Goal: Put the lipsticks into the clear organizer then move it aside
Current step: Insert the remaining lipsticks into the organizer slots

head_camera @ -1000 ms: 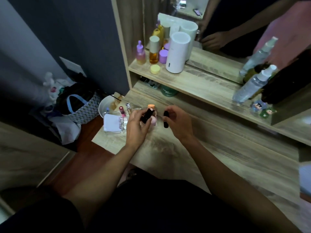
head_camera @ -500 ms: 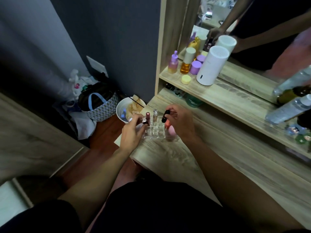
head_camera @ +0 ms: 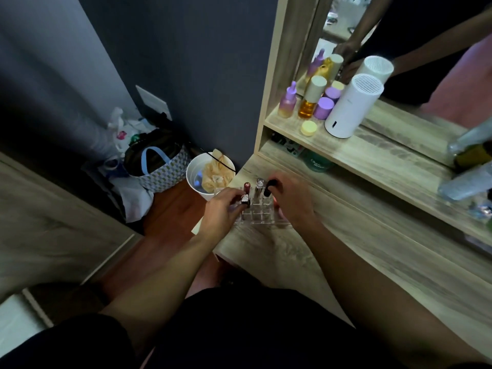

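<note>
A clear organizer [head_camera: 257,215] with a grid of small cells stands at the left end of the wooden vanity top [head_camera: 332,265]. A dark red lipstick [head_camera: 246,188] and a clear-capped one [head_camera: 259,185] stand upright in its back row. My left hand [head_camera: 223,213] pinches a short lipstick with a silver band [head_camera: 245,201] over a left cell. My right hand [head_camera: 291,202] holds a black lipstick [head_camera: 269,188] upright at the back right cell. Something pink shows under my right hand.
A white bin [head_camera: 205,173] with crumpled paper sits on the floor just left of the vanity, beside a patterned bag [head_camera: 162,166]. On the shelf above stand purple and amber bottles [head_camera: 306,103], a yellow jar [head_camera: 308,128] and a white cylinder [head_camera: 351,106]. A mirror rises behind.
The view has swung left and downward. Both hands have carried their lipsticks from above the table down onto the organizer, the right one now at the back right cell.
</note>
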